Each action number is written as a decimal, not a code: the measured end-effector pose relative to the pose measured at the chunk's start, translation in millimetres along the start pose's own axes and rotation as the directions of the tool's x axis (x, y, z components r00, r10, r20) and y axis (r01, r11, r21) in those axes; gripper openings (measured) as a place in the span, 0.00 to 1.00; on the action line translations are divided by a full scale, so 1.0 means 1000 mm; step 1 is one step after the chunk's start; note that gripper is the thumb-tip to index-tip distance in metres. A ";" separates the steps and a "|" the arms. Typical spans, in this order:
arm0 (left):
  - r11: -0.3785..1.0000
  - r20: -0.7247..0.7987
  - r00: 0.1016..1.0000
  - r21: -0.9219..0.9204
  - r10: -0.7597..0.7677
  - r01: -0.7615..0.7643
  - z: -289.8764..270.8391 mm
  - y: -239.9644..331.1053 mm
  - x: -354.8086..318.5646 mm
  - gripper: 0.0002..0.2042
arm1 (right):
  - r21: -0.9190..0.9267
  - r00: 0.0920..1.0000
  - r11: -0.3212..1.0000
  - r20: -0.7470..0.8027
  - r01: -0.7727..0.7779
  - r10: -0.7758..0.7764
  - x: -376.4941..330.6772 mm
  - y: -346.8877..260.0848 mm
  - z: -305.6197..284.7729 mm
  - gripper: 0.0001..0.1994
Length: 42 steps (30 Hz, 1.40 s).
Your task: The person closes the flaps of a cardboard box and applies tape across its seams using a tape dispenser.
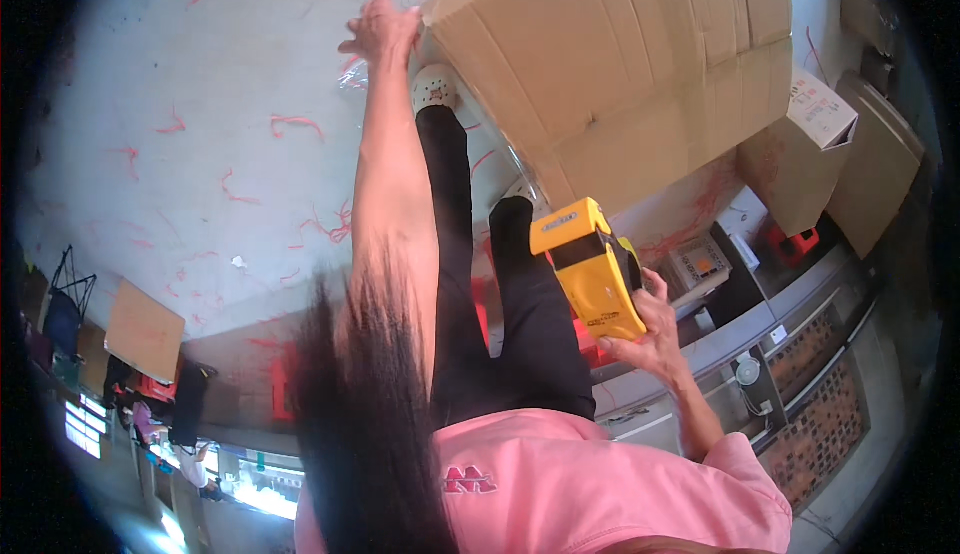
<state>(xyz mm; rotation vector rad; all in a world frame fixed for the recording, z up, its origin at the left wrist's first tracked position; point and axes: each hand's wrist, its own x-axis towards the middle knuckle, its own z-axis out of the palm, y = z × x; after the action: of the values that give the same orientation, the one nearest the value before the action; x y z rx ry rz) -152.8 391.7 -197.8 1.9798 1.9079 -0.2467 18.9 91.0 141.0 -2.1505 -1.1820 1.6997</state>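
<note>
My left hand (382,30) reaches far out beside the near left corner of a large brown cardboard box (620,84). Its fingers are apart and hold nothing; whether its side touches the box I cannot tell. In my right hand (655,334) is a yellow block-shaped device (595,279) with a black band across it, held in front of my right thigh. My fingers wrap round its right side and lower end, and part of its far side is hidden.
Red string scraps (298,126) litter the grey floor. A small white carton (820,111) rests on cardboard at the right, near shelving (815,344). A brown cardboard sheet (145,332) stands at the left. Other people (190,459) are at the far lower left.
</note>
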 end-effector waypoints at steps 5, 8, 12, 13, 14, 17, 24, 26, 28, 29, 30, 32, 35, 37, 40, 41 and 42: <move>0.661 0.144 0.984 -0.749 0.102 0.040 -0.055 0.010 -0.037 0.22 | 0.079 0.999 0.997 -0.032 0.017 -0.015 0.001 0.029 0.036 0.23; 0.708 0.019 0.926 -0.650 0.377 -0.275 -0.058 0.019 -0.068 0.33 | 0.152 0.997 0.987 -0.067 0.052 -0.042 0.006 0.041 0.056 0.23; 0.705 0.214 0.900 -0.696 0.381 -0.133 -0.068 0.016 -0.065 0.38 | 0.228 0.990 0.969 -0.121 0.098 -0.072 0.001 0.069 0.083 0.24; 0.715 0.213 0.893 -0.681 0.397 -0.155 -0.067 0.017 -0.066 0.38 | 0.252 0.988 0.962 -0.138 0.107 -0.074 -0.003 0.077 0.090 0.24; 0.785 0.184 0.902 -0.578 0.390 -0.221 -0.067 0.016 -0.065 0.39 | 0.253 0.980 0.958 -0.177 0.132 -0.088 -0.008 0.086 0.097 0.23; 0.861 0.129 0.901 -0.375 0.414 -0.342 -0.058 0.019 -0.063 0.39 | 0.273 0.962 0.948 -0.257 0.162 -0.090 -0.024 0.120 0.113 0.23; 0.909 0.019 0.928 -0.209 0.371 -0.360 -0.032 -0.024 -0.035 0.32 | 0.348 0.956 0.922 -0.285 0.169 -0.067 -0.078 0.198 0.149 0.21; 0.917 -0.019 0.936 -0.198 0.351 -0.347 -0.022 -0.007 -0.032 0.32 | 0.305 0.937 0.937 -0.345 0.170 -0.058 -0.097 0.224 0.158 0.21; 0.931 -0.100 0.937 -0.123 0.333 -0.344 -0.022 -0.025 -0.016 0.34 | 0.336 0.937 0.927 -0.347 0.166 -0.042 -0.104 0.251 0.170 0.21; 0.928 -0.109 0.930 -0.086 0.352 -0.362 -0.040 -0.040 0.005 0.34 | 0.354 0.933 0.917 -0.356 0.183 -0.048 -0.107 0.264 0.177 0.21; 0.893 -0.139 0.887 -0.030 0.441 -0.449 -0.071 -0.050 0.031 0.34 | 0.353 0.912 0.906 -0.402 0.234 -0.078 -0.110 0.273 0.182 0.21; 0.850 -0.176 0.854 -0.125 0.489 -0.512 -0.040 -0.043 0.019 0.28 | 0.367 0.915 0.906 -0.400 0.211 -0.051 -0.123 0.297 0.186 0.21; 0.706 -0.147 0.697 0.014 0.702 -0.708 -0.049 -0.045 0.022 0.21 | 0.423 0.913 0.881 -0.407 0.211 -0.024 -0.138 0.327 0.197 0.21; 0.653 -0.170 0.646 -0.016 0.744 -0.757 -0.060 -0.035 0.028 0.18 | 0.417 0.922 0.888 -0.387 0.193 -0.019 -0.137 0.345 0.203 0.23; 0.759 -0.107 0.768 -0.115 0.632 -0.640 -0.035 -0.030 -0.002 0.17 | 0.433 0.945 0.894 -0.324 0.117 0.033 -0.139 0.380 0.223 0.23; 0.759 -0.090 0.770 -0.131 0.631 -0.638 -0.018 -0.030 -0.010 0.17 | 0.438 0.953 0.895 -0.298 0.086 0.055 -0.139 0.390 0.228 0.23; 0.774 -0.106 0.778 -0.084 0.620 -0.628 -0.029 -0.034 -0.006 0.19 | 0.432 0.962 0.898 -0.268 0.080 0.043 -0.133 0.394 0.229 0.24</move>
<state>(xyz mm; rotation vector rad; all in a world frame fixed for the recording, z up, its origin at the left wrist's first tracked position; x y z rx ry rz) -190.2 397.5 -173.8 2.4294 1.1517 0.1229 0.1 -339.5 -58.2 -1.9921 -0.6624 1.4289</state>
